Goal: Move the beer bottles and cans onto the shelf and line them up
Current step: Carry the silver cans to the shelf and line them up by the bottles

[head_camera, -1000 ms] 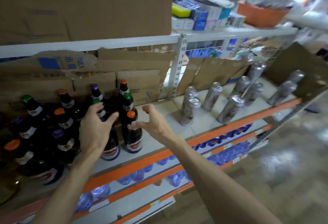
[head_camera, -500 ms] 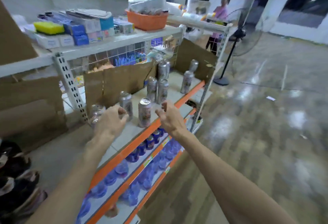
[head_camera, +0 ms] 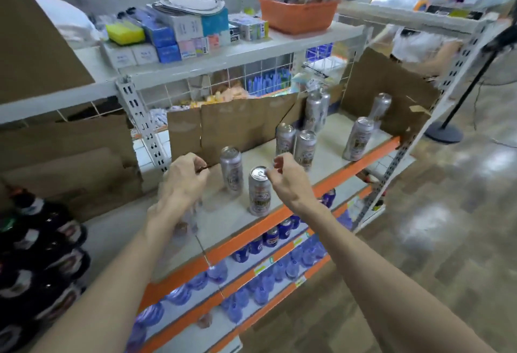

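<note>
An orange basket (head_camera: 296,18) and boxes (head_camera: 179,33) sit above; fan stand (head_camera: 443,131) right.

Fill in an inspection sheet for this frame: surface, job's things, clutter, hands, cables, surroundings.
Surface: pale shelf with an orange front edge, cardboard sheets propped along its back.
Job's things: silver cans standing scattered, not in a line; nearest can by the front edge; dark bottles clustered at far left.
Clutter: boxes and an orange basket on the shelf above; blue bottles on the shelves below.
Hands: left hand curled, apparently over a blurred can; right hand at the nearest can's top, grip unclear.
Cables: nothing seen.
Surroundings: glossy floor, fan stand, another person behind the rack.
</note>
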The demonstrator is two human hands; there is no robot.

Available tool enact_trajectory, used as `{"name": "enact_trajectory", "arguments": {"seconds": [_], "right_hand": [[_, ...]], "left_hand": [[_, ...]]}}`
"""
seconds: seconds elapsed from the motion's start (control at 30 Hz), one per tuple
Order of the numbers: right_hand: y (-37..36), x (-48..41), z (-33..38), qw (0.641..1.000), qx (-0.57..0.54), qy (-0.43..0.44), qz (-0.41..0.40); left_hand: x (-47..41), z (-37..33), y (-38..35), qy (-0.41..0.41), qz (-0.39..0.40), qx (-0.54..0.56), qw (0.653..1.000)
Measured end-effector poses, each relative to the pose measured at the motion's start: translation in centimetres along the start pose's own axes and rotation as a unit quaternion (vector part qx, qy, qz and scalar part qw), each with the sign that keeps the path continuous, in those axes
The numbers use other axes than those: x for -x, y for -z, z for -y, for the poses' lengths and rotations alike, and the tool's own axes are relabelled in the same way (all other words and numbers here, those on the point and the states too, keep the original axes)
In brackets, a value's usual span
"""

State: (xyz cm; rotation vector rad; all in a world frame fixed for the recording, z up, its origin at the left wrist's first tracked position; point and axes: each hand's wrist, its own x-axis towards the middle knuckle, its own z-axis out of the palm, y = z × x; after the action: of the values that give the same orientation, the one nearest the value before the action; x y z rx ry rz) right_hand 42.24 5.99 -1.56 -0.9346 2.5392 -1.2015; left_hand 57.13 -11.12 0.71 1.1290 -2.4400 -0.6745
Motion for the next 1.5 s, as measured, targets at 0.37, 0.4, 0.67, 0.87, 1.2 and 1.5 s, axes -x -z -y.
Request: {"name": "enact_trajectory", "arguments": {"seconds": [0.37, 0.4, 0.67, 0.87, 1.2, 1.5], "right_hand": [[-9.2, -12.7, 2.5, 0.978, 0.134, 0.07, 0.143], [-9.7, -13.2, 2.5, 0.975, 0.135, 0.064, 0.164], [-11.1, -15.2, 2.7, 0.96, 0.127, 0.099, 0.227], [-10.2, -15.6, 2.2, 0.945, 0.16, 0.113, 0.263], [-11.1, -16.0, 9.6, 0.926, 0.204, 0.219, 0.23], [-13.5, -12.5, 20.9, 0.899, 0.111, 0.327, 0.269]], "left_hand": [[-8.5, 8.4, -1.7, 0.139, 0.156, 0.0, 0.978], [-8.3, 8.6, -1.9, 0.139, 0.16, -0.002, 0.977], [-8.3, 8.7, -2.7, 0.136, 0.132, 0.031, 0.981], [-7.9, 8.0, -2.8, 0.162, 0.088, 0.012, 0.983], [-6.4, 7.1, 4.4, 0.268, -0.127, 0.007, 0.955], [-1.2, 8.2, 11.0, 0.318, -0.23, -0.008, 0.92]]}}
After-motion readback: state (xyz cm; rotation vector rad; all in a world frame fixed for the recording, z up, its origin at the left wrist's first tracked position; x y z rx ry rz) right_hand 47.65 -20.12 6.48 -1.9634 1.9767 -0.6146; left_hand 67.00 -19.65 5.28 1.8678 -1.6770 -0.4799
